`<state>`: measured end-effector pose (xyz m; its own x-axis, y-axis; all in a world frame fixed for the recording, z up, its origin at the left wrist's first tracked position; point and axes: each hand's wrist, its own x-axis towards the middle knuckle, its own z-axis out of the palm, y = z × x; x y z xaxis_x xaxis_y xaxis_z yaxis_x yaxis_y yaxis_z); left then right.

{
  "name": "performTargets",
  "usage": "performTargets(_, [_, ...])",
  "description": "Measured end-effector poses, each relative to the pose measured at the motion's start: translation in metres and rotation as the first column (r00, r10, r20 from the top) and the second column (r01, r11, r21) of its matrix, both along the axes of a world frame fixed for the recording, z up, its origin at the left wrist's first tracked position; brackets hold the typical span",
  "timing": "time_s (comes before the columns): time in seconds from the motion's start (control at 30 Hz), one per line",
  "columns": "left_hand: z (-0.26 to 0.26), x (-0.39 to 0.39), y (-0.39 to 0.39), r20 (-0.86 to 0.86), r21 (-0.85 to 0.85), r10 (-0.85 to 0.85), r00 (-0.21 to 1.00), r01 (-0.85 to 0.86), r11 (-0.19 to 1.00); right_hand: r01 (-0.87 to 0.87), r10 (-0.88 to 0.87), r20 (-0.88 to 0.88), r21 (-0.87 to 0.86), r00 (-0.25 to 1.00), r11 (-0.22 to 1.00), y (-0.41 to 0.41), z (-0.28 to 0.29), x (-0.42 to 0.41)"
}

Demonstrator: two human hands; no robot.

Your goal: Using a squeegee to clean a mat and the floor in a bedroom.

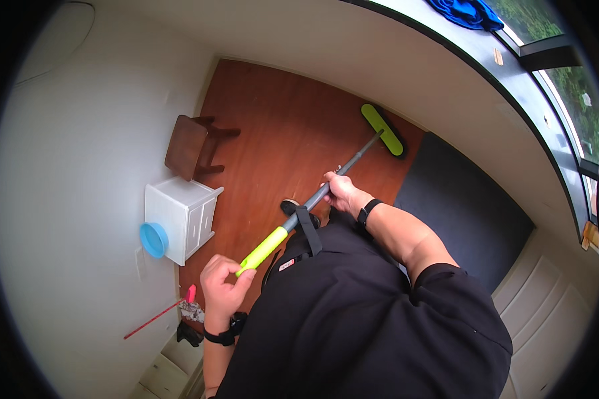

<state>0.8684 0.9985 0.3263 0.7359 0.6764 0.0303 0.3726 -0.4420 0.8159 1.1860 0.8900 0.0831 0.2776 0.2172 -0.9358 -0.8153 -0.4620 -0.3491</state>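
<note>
A long push broom runs diagonally across my front, with a grey pole and a bright yellow-green grip. My left hand holds the top end of that grip, thumb on one side and fingers on the other. Farther down, my right hand is closed around the grey pole. The lime-green broom head, with dark bristles, rests on the reddish wood floor close to the wall below the window. A dark strap hangs near the pole at my waist.
A brown wooden stool and a white cabinet stand along the left wall. On the cabinet sits a blue basin. A red-handled mop leans at lower left. To the right lies a dark grey mat; blue cloth is on the windowsill.
</note>
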Motion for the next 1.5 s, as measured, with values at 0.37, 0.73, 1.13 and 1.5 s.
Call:
performTargets(0.37, [-0.010,-0.010,0.000,0.364,-0.057,0.298,0.883,-0.298,0.953,-0.297,0.329,-0.252,0.154,0.910,0.942,0.055,0.034,-0.008])
performTargets(0.73, [-0.087,0.094,-0.053,0.069,-0.071,0.034,0.997,-0.029,0.997,-0.059,0.065,0.056,-0.100,0.996,0.993,-0.041,-0.037,0.096])
performTargets(1.13, [-0.125,0.047,-0.066,0.061,-0.181,0.012,0.998,-0.001,0.984,-0.229,0.222,-0.070,-0.124,0.972,0.965,-0.046,-0.092,0.059])
performTargets(1.5, [-0.112,-0.094,-0.080,0.073,-0.110,0.288,0.955,-0.279,0.954,-0.511,0.495,-0.355,0.054,0.793,0.858,-0.002,-0.123,-0.092])
